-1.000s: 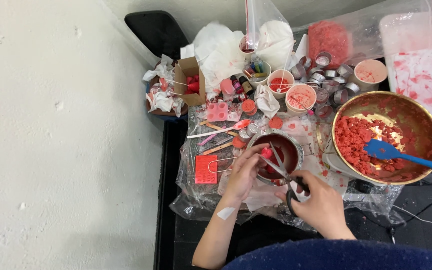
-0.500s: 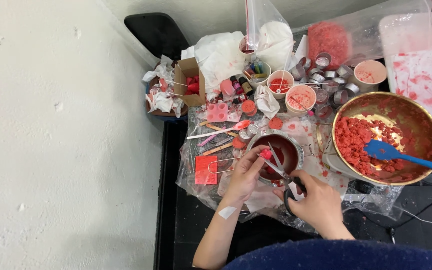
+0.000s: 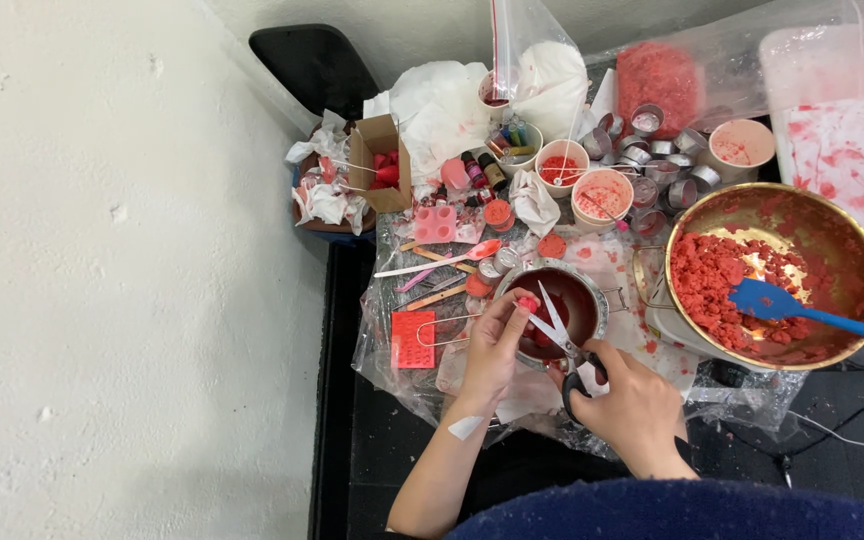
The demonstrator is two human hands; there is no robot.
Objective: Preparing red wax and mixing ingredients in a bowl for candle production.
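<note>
Left hand fingers pinch a small red piece over the dark pot | right hand grips open scissors | snip best kept clear of fingertips, above pot.

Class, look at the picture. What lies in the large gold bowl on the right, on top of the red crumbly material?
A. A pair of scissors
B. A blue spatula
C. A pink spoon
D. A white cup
B: a blue spatula rests with its blade on the red crumbs inside the gold bowl, its handle running out over the rim to the right.
</note>
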